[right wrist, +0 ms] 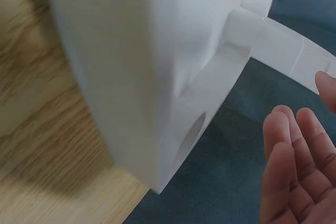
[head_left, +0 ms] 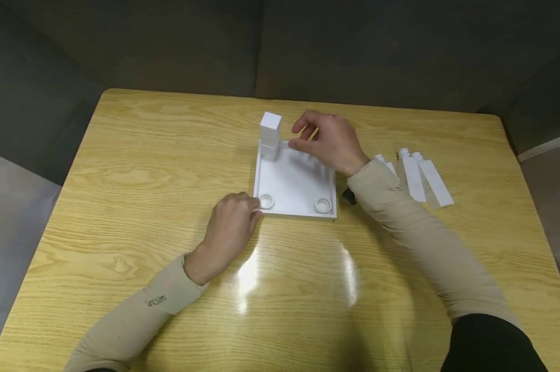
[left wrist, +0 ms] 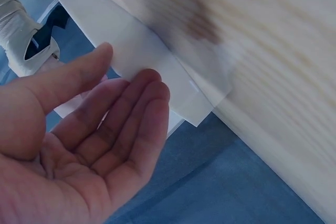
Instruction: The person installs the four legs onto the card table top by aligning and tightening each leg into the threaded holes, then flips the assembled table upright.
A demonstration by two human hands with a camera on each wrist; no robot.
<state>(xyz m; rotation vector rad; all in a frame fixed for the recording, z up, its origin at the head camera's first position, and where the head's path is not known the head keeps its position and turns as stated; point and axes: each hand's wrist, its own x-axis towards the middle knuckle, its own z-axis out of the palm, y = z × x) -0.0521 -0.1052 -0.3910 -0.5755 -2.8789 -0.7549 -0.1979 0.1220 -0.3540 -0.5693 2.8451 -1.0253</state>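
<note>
A white square panel [head_left: 298, 181] with a raised rim lies on the wooden table, round sockets at its two near corners. At its far left corner a white square post [head_left: 270, 129] stands upright. My left hand [head_left: 229, 230] holds the near left corner, fingers and thumb curled about the rim; in the left wrist view the exact contact is unclear. Above the far right part of the panel hovers my right hand [head_left: 331, 139], its fingers loosely bent with nothing between them. In the right wrist view, the white post [right wrist: 115, 77] looms close beside the right hand.
Several more white posts [head_left: 431, 181] with round ends lie on the table to the right, one partly hidden by the right sleeve. A small dark object [head_left: 349, 196] shows beside that sleeve. Dark partitions [head_left: 261, 46] stand behind the table [head_left: 145, 155].
</note>
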